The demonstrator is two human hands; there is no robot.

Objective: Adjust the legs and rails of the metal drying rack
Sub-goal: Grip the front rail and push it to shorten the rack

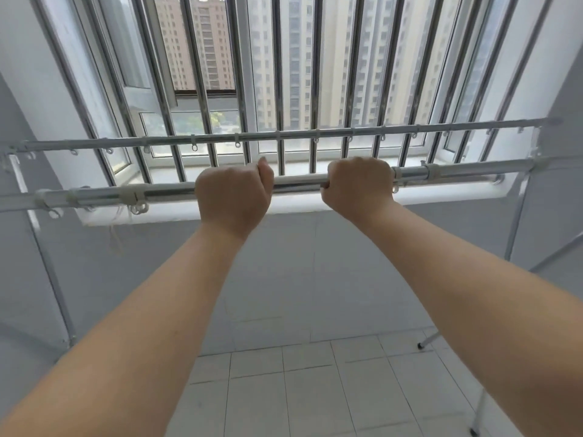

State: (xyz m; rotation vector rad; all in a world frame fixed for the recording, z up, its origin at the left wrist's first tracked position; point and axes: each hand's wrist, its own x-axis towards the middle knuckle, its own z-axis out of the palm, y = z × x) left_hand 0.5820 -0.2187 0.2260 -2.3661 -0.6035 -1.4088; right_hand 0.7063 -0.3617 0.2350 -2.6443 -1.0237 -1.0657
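Note:
The metal drying rack's near rail runs left to right across the view, a shiny tube with white plastic collars. My left hand is closed around it left of centre. My right hand grips the same rail a little to the right, beside a white collar. A thinner far rail with small hanging rings lies parallel behind it. The left leg drops along the wall; the right legs slant down to black-tipped feet.
A barred window with a white sill fills the wall just behind the rack. Grey walls close in at left and right. White floor tiles lie below. Loose white strings hang from the left collar.

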